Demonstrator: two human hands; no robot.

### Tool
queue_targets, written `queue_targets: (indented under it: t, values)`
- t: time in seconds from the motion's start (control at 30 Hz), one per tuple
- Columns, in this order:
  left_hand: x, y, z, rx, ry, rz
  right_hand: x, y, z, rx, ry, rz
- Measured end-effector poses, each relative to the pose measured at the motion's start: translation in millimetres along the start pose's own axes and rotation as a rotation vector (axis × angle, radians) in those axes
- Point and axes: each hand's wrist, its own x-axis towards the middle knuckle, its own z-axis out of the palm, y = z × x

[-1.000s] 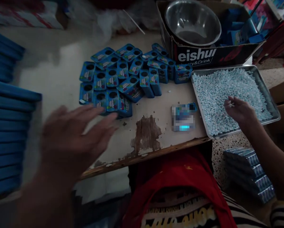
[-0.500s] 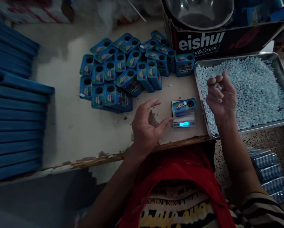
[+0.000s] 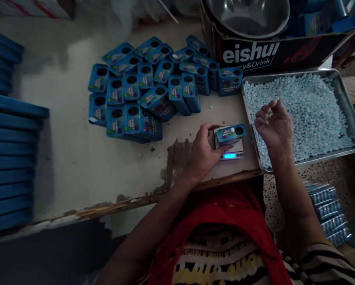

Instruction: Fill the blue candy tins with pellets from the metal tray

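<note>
A small blue candy box [image 3: 231,133] with a round dark hole and a white candy on its top stands on a digital scale [image 3: 240,155] with a lit blue display. My left hand [image 3: 205,149] reaches round the box's left end, thumb along the near side and fingertips at the far side. Over the metal tray [image 3: 256,152] of pale blue and white candies [image 3: 320,114], my right hand [image 3: 274,128] is held palm up. Its fingers curl around a few small candies [image 3: 269,113].
Many similar blue boxes [image 3: 131,89] stand grouped on the table [image 3: 82,158]. Flat blue packs [image 3: 11,158] are stacked at the left. A steel bowl [image 3: 251,19] rests in a black carton [image 3: 248,51] behind the tray. Wrapped packs [image 3: 328,209] lie below at right.
My left hand has moved right from beside the scale and closed round the box on it. My right hand stays over the tray with the candies. The view has shifted slightly.
</note>
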Motion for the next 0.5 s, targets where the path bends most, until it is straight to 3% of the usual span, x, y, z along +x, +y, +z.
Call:
queue_targets:
  t: [0.13,0.27,0.5]
  values:
    - [1.8,10.7,-1.6,0.103,-0.065,-0.006,2.3,8.2,-9.0,0.063,-0.046,0.046]
    - [5.4,15.2,-2.0,0.131,-0.080,-0.010,5.3,9.9,-24.2,0.149,0.054,0.100]
    - [7.2,16.1,-1.7,0.098,-0.035,-0.050,0.4,20.0,-33.3,0.572,0.109,0.137]
